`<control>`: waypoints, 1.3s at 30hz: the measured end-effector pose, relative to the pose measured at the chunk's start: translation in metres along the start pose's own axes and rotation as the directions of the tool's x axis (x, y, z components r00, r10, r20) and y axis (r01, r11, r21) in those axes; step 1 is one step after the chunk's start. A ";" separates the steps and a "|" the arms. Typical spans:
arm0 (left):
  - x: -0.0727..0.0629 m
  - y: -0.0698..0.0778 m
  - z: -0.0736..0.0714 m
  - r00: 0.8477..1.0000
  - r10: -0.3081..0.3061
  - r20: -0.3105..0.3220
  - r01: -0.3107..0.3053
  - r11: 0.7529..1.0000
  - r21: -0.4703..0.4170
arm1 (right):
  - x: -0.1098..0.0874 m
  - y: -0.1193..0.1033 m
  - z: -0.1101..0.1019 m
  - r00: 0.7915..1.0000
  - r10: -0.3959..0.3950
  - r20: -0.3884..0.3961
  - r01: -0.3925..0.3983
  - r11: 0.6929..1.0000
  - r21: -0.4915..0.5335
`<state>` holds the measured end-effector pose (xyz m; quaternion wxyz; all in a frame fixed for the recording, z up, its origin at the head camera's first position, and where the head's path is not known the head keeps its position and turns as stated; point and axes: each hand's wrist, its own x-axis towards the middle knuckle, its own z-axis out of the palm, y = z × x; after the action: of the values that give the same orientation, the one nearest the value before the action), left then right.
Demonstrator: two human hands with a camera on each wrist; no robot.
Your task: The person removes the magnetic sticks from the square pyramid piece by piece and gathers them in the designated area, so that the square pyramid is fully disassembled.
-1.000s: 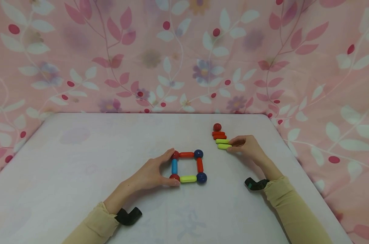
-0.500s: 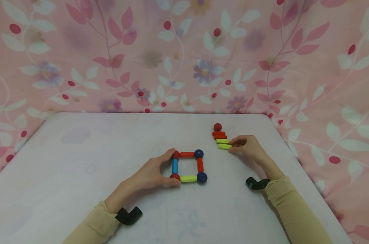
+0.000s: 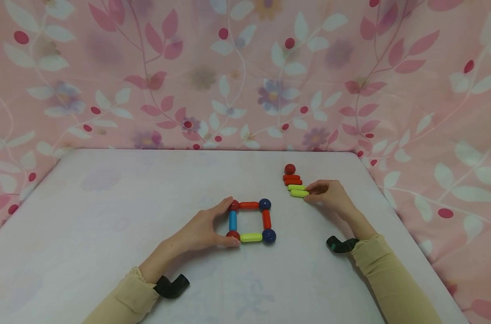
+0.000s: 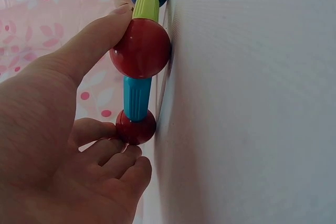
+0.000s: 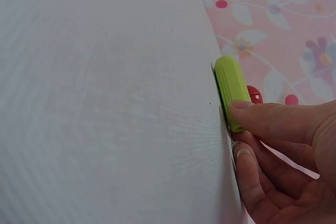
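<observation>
A square of magnetic sticks and balls lies on the table in the head view. Its sides are two red sticks, a blue stick and a yellow-green stick. Two red balls and two dark blue balls form the corners. My left hand grips the square's left side, thumb at the near red ball and fingertips at the far one. To the right, my right hand pinches the end of a loose yellow-green magnetic stick between thumb and fingers, beside another yellow-green stick.
Two loose red sticks and a red ball continue the row toward the back of the white table. A pink floral cloth hangs behind and along the right. Black wrist pieces stick out at both cuffs.
The pinched yellow-green stick has shifted slightly away from me, closer to the one beside it. My left hand and the square stay in place.
</observation>
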<state>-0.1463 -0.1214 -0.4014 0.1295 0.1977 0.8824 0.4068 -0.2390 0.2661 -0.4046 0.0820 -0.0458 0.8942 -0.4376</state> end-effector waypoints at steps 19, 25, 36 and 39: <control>0.001 0.000 -0.002 1.000 0.002 0.003 -0.002 1.000 0.003 | -0.002 -0.003 -0.004 1.000 -0.019 0.008 0.019 1.000 -0.006; 0.000 0.000 -0.003 1.000 -0.009 0.002 0.009 1.000 0.009 | -0.006 -0.022 -0.010 0.998 -0.048 -0.029 0.047 0.998 -0.051; 0.000 -0.001 -0.001 1.000 -0.016 -0.003 0.016 1.000 -0.003 | -0.005 -0.091 0.029 0.959 -0.282 0.008 0.282 0.959 -0.026; 0.000 0.000 -0.001 1.000 -0.028 0.001 0.028 1.000 -0.002 | -0.003 -0.093 0.044 0.948 -0.314 0.053 0.316 0.948 -0.039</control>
<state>-0.1470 -0.1219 -0.4011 0.1359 0.1856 0.8845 0.4059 -0.2270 0.1755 -0.3577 0.0306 -0.2001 0.8833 -0.4229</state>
